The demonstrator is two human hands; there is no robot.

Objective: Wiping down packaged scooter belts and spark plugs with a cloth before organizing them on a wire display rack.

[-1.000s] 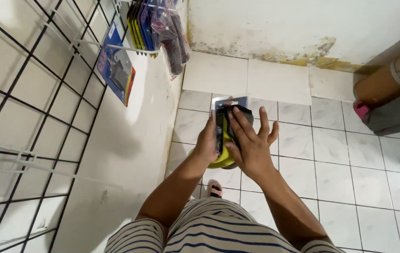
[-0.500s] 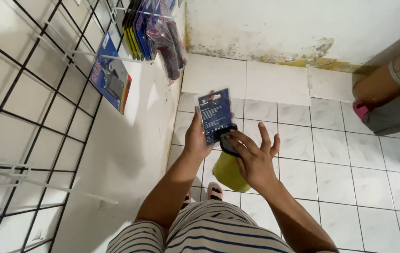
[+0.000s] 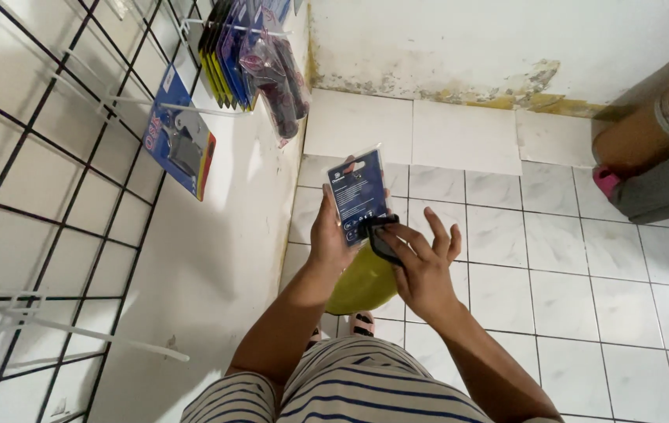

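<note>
Standing over a white tiled floor (image 3: pixel 553 313), the person holds a blue carded blister pack (image 3: pixel 359 196) upright in the left hand (image 3: pixel 330 239), near the middle of the view and just right of the white wall. The left fingers are curled around the pack's left edge, with the thumb against its lower part, so the card is pinched there. The right hand (image 3: pixel 420 262) sits just right of and below the pack; its thumb and forefinger pinch a small black item (image 3: pixel 381 239) at the pack's lower right corner, while the other fingers fan out loosely. What that black item is cannot be told. A yellow-green rounded object (image 3: pixel 362 286) shows just beneath both hands, partly hidden by them.

To the left, a black wire grid panel (image 3: pixel 45 157) covers the wall. A blue carded pack (image 3: pixel 182 145) hangs from a white hook on it, and farther off a row of blue and yellow packs (image 3: pixel 229 51) hangs beside clear bagged goods (image 3: pixel 279 82). At the far right, a brown roll (image 3: pixel 647 125) lies against the stained wall base.
</note>
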